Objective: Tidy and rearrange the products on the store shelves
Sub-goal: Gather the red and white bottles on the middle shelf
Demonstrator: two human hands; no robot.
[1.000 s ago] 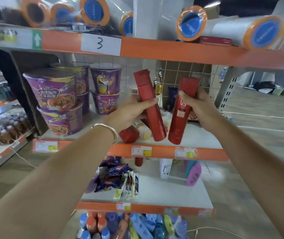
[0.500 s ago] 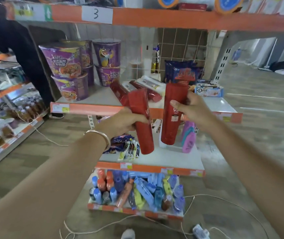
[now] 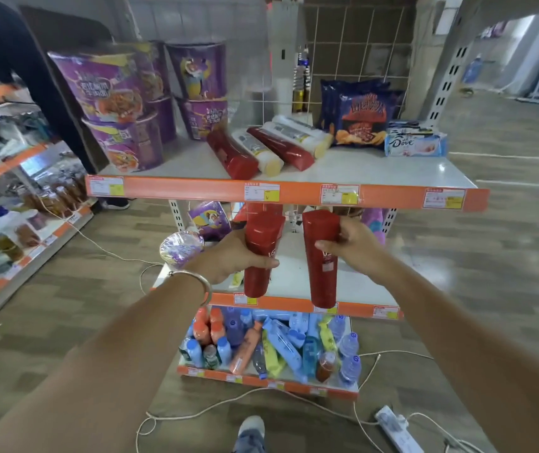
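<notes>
Red bottles (image 3: 261, 253) upright w/ fingers (image 3: 266, 263) wrapped round.

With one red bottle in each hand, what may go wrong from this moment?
The left bottle and right bottle, gripped by the left hand and right hand, reach up to the orange shelf edge; raising them straight may knock it. A white cable and power strip lie near the shoe: a step back might trip.

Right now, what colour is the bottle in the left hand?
Red all over, as the head view shows: bottle in the left hand.
</notes>
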